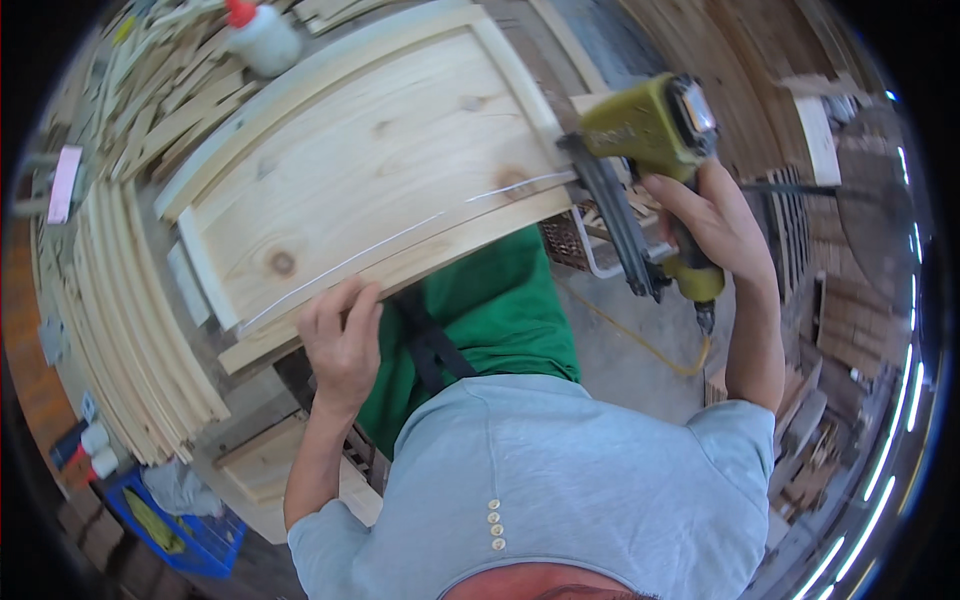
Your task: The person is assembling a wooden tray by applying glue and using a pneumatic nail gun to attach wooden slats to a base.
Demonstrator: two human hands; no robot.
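Observation:
A pale wooden panel (370, 165) with raised border strips lies in front of me. A thin white line, like glue, runs along its near side. Beside that line a long wooden strip (440, 255) follows the near edge, its left end sticking out past the panel. My left hand (342, 335) grips this strip left of its middle, fingers bent over the top. In my right hand (715, 215) is a yellow-green air nail gun (640, 125), held by its handle. Its nose is at the panel's right end; whether it touches cannot be made out.
Stacked wooden strips (125, 320) and loose scraps (175, 115) lie left of the panel. A white bottle with a red tip (265, 42) stands at its far side. A yellow air hose (640, 345) trails from the gun. A blue crate (190, 540) sits at lower left.

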